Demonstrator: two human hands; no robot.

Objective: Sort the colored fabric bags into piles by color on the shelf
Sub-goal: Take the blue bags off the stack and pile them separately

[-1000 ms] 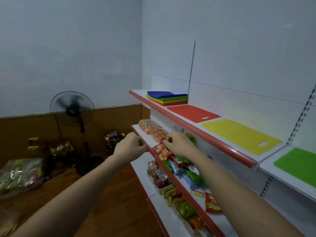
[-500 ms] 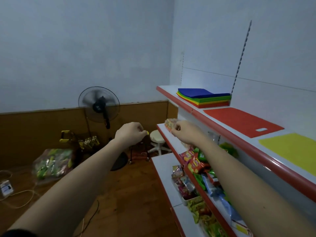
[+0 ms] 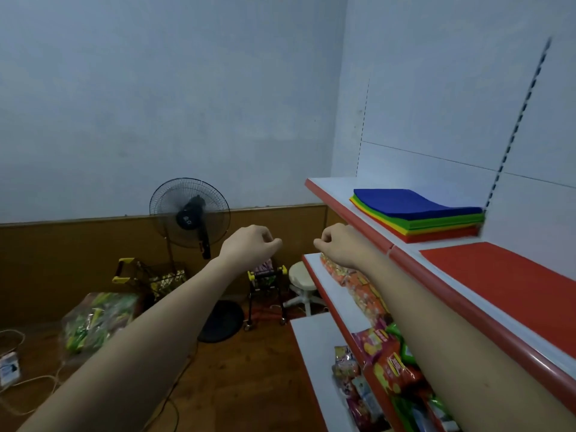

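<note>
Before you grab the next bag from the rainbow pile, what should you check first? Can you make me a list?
1. Mixed stack within view on the top shelf: ok.
2. Blue bag lies on top, free to lift: ok.
3. Left hand holds nothing, fingers curled: ok.
4. Right hand holds nothing, fingers curled: ok.
5. Red bag lies flat beside the stack, starting a pile: ok.
6. A blue pile's spot on the shelf: cannot tell.

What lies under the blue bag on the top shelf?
Under the blue bag the stack's edges show green, yellow and red layers, resting on the shelf. How many bags each layer holds is hidden, since only edges show.
</note>
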